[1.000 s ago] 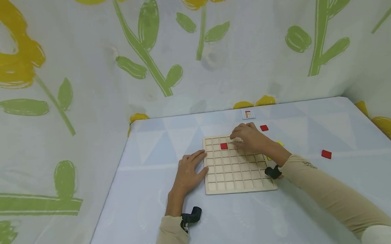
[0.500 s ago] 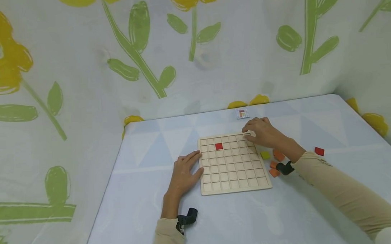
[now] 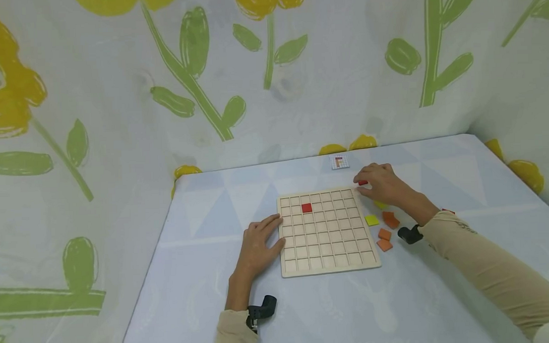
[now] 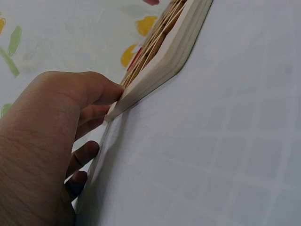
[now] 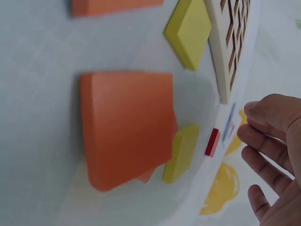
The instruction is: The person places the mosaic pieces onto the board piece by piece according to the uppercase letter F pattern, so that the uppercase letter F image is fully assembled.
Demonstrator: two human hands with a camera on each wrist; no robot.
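A wooden grid board (image 3: 329, 248) lies on the table with one red tile (image 3: 306, 207) in a cell near its top left. My left hand (image 3: 256, 245) rests against the board's left edge; in the left wrist view the thumb of that hand (image 4: 61, 127) touches the wooden rim. My right hand (image 3: 381, 184) is beyond the board's upper right corner, fingers above a loose red tile (image 3: 363, 182). Seen from the right wrist, this red tile (image 5: 212, 142) lies on the table, apart from the loosely bent fingers of the hand (image 5: 277, 146).
Right of the board lie a yellow tile (image 3: 372, 220), another yellow tile (image 3: 381, 204) partly hidden, and several orange tiles (image 3: 384, 234). A small card with a coloured grid pattern (image 3: 340, 162) lies behind the board. Another red tile (image 3: 448, 210) shows partly behind the right sleeve.
My right hand has moved right, from above the board to the loose red tile past its upper right corner. The left hand stays at the board's edge. The head view has shifted slightly.
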